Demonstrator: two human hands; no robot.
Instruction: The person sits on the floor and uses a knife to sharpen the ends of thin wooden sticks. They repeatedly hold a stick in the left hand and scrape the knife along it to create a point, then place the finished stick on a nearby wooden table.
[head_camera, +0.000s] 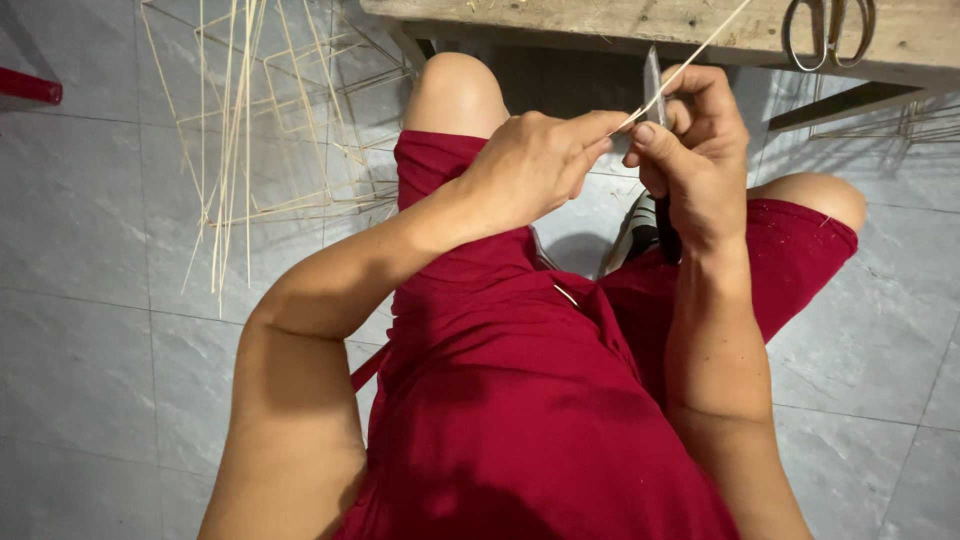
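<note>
- While both forearms reach forward over the red-clad lap, the left hand (530, 165) pinches a thin pale strip (690, 60) between thumb and forefinger.
- The right hand (695, 150) is curled shut around a knife (653, 85), blade upright against the strip, which slants up past the wooden bench (620, 20).
- Scissors (828, 30) lie on the bench; loose sticks (235, 130) stand over the tiled floor.
</note>
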